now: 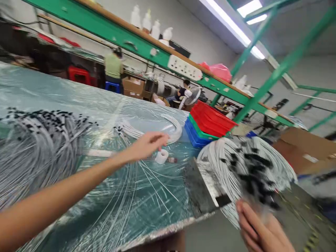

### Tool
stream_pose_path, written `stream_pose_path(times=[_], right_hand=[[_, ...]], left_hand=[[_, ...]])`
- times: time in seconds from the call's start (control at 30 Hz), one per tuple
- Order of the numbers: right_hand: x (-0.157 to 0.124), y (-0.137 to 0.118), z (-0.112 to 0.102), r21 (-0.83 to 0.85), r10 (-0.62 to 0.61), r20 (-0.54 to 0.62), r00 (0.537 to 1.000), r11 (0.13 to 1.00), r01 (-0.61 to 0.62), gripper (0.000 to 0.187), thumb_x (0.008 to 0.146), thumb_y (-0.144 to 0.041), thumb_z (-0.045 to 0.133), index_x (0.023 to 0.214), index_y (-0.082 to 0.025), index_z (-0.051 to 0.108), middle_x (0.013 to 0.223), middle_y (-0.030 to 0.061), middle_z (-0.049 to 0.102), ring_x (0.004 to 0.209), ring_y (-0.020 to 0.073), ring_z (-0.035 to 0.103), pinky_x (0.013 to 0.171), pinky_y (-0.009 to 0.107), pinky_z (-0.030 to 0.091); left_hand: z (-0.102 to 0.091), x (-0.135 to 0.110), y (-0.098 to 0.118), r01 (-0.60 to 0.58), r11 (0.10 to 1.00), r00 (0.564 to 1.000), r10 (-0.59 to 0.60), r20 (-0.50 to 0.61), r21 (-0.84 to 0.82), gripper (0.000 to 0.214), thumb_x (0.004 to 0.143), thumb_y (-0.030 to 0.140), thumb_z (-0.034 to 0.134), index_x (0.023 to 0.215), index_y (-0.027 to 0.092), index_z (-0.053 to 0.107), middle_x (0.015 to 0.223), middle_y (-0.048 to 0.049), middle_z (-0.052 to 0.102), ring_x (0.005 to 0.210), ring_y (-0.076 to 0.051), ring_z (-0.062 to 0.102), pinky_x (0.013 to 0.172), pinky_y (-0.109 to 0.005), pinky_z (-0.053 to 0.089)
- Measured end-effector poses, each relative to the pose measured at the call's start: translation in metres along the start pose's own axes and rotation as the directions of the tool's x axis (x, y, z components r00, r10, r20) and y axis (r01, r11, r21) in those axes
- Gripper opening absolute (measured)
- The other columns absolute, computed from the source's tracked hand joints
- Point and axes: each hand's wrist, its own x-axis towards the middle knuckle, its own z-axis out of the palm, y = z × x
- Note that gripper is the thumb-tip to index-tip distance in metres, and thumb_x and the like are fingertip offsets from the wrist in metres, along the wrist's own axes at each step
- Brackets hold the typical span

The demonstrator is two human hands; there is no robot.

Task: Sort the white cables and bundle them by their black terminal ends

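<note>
Over table (162, 232) centre: your left grip (147, 144) loosely spread, empty, just short of tape roll (162, 156); beyond table edge, your right grip (262, 231) closed on cable bundle (246, 168); likely risk: stretched reach slackens hold, bundle splays, tangles.

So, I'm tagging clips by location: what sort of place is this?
Probably a small factory or assembly workshop. The left hand reaches over a plastic-covered workbench strewn with white cables, the right hand holds a cable bundle with black ends, and stacked plastic bins sit by a green steel rack.
</note>
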Motion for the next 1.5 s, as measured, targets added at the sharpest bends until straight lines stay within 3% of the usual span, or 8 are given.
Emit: stream_pose_path(times=[0.17, 0.33, 0.67, 0.87, 1.07, 1.2, 1.37, 1.5], right_hand=[[-0.001, -0.025, 0.033, 0.298, -0.083, 0.338, 0.937, 0.954, -0.023, 0.048, 0.084, -0.066, 0.066, 0.087, -0.019, 0.054, 0.052, -0.0109, 0.037, 0.030, 0.0012, 0.021, 0.029, 0.014, 0.019], [-0.017, -0.031, 0.042, 0.353, -0.173, 0.428, 0.887, 0.936, 0.012, 0.045, 0.085, -0.061, 0.067, 0.088, -0.018, 0.054, 0.052, -0.0114, 0.039, 0.030, 0.0015, 0.024, 0.028, 0.014, 0.021], [-0.023, -0.033, 0.043, 0.353, -0.247, 0.445, 0.861, 0.932, 0.085, 0.045, 0.087, -0.061, 0.065, 0.089, -0.018, 0.053, 0.053, -0.0096, 0.043, 0.030, 0.0035, 0.032, 0.028, 0.015, 0.023], [0.004, -0.020, 0.054, 0.391, -0.190, 0.463, 0.865, 0.920, -0.007, 0.048, 0.084, -0.064, 0.067, 0.090, -0.018, 0.054, 0.052, -0.0110, 0.040, 0.029, 0.0013, 0.025, 0.029, 0.015, 0.022], [0.049, -0.014, 0.065, 0.310, -0.059, 0.476, 0.877, 0.945, -0.105, 0.052, 0.083, -0.070, 0.063, 0.088, -0.019, 0.055, 0.052, -0.0110, 0.037, 0.029, 0.0020, 0.023, 0.029, 0.016, 0.021], [0.072, -0.038, 0.061, 0.262, 0.011, 0.448, 0.894, 0.954, -0.143, 0.054, 0.081, -0.072, 0.063, 0.088, -0.018, 0.055, 0.052, -0.0112, 0.037, 0.029, 0.0019, 0.023, 0.029, 0.016, 0.021], [0.079, -0.092, 0.043, 0.197, 0.123, 0.475, 0.871, 0.950, -0.241, 0.057, 0.079, -0.074, 0.065, 0.087, -0.018, 0.055, 0.052, -0.0108, 0.038, 0.031, 0.0018, 0.024, 0.031, 0.016, 0.021], [0.071, -0.141, 0.014, 0.149, 0.188, 0.486, 0.854, 0.945, -0.292, 0.056, 0.078, -0.072, 0.067, 0.088, -0.017, 0.058, 0.051, -0.0100, 0.036, 0.034, 0.0026, 0.023, 0.034, 0.018, 0.020]], left_hand=[[0.084, -0.058, 0.072, -0.155, 0.986, 0.971, 0.163, 0.174, -0.060, 0.056, 0.084, 0.048, 0.066, 0.134, 0.024, 0.055, 0.100, -0.0054, 0.069, 0.076, -0.017, 0.063, 0.061, -0.026, 0.047], [0.108, -0.066, 0.089, -0.111, 0.983, 0.986, 0.128, 0.109, -0.147, 0.037, 0.089, 0.049, 0.059, 0.073, 0.017, 0.067, 0.069, -0.0026, 0.066, 0.055, -0.012, 0.058, 0.057, -0.026, 0.046], [0.083, -0.083, 0.101, 0.062, 0.926, 0.995, -0.027, 0.100, -0.372, 0.027, 0.075, 0.039, 0.076, 0.071, 0.014, 0.070, 0.063, -0.0044, 0.069, 0.049, -0.011, 0.061, 0.050, -0.024, 0.051], [0.055, -0.052, 0.068, 0.113, 0.867, 0.994, -0.102, 0.048, -0.485, 0.029, 0.072, 0.041, 0.080, 0.077, 0.015, 0.069, 0.065, -0.0026, 0.066, 0.053, -0.010, 0.059, 0.048, -0.021, 0.049], [0.045, -0.012, 0.040, 0.136, 0.913, 0.975, -0.054, 0.217, -0.385, 0.031, 0.079, 0.043, 0.073, 0.098, 0.020, 0.067, 0.072, -0.0031, 0.066, 0.060, -0.014, 0.061, 0.046, -0.023, 0.047], [0.042, 0.016, 0.052, 0.081, 0.951, 0.985, -0.030, 0.172, -0.299, 0.034, 0.082, 0.044, 0.070, 0.107, 0.023, 0.064, 0.072, -0.0002, 0.062, 0.058, -0.012, 0.056, 0.050, -0.023, 0.043], [0.038, 0.051, 0.086, 0.105, 0.973, 0.993, -0.091, 0.075, -0.207, 0.023, 0.083, 0.041, 0.069, 0.081, 0.018, 0.064, 0.064, 0.0024, 0.056, 0.053, -0.008, 0.044, 0.049, -0.022, 0.035], [0.018, 0.060, 0.112, 0.195, 0.917, 0.981, -0.183, 0.067, -0.348, 0.028, 0.087, 0.044, 0.064, 0.081, 0.017, 0.063, 0.057, 0.0028, 0.056, 0.046, -0.008, 0.047, 0.045, -0.021, 0.037]])
